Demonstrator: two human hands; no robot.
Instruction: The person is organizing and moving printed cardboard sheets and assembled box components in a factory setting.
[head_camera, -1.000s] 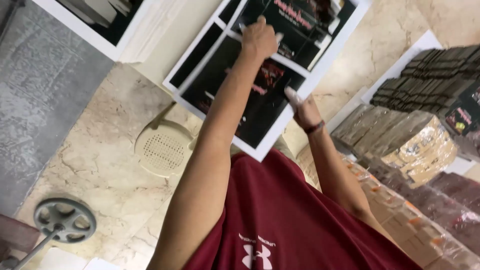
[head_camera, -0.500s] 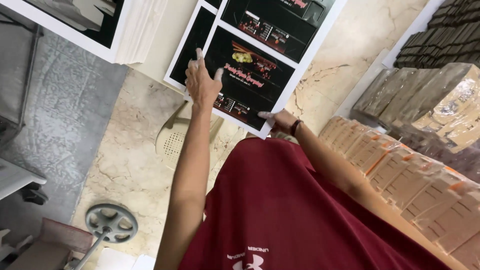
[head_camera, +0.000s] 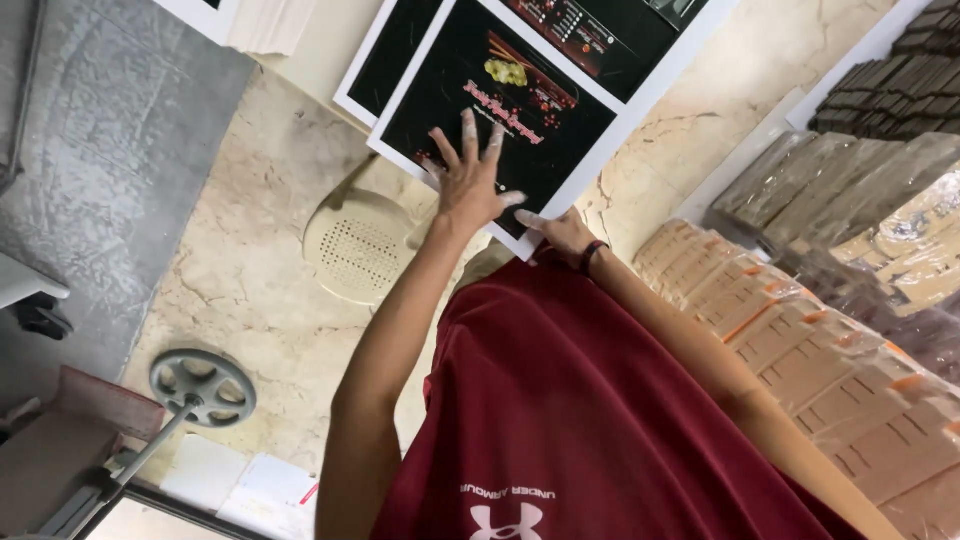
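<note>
A large black printed sheet with a white border (head_camera: 520, 120) lies on a stack of like sheets (head_camera: 620, 40) in front of me. My left hand (head_camera: 470, 175) rests flat on it, fingers spread, the fingertips dusted white. Just right of it, my right hand (head_camera: 560, 232), with a dark band at the wrist, pinches the sheet's near corner, thumb on top. Both arms reach out over my dark red shirt.
A white perforated plastic stool (head_camera: 360, 245) stands on the marble floor under the sheet's near edge. A grey handwheel (head_camera: 203, 385) on a machine is at lower left. Brown wrapped bundles (head_camera: 800, 330) and dark stacks (head_camera: 900, 70) line the right. A grey mat (head_camera: 120, 130) lies at left.
My left hand has come back from the sheet's far part, past its left edge, to lie flat near the near corner. My right hand has stayed at that corner. The view has shifted.
</note>
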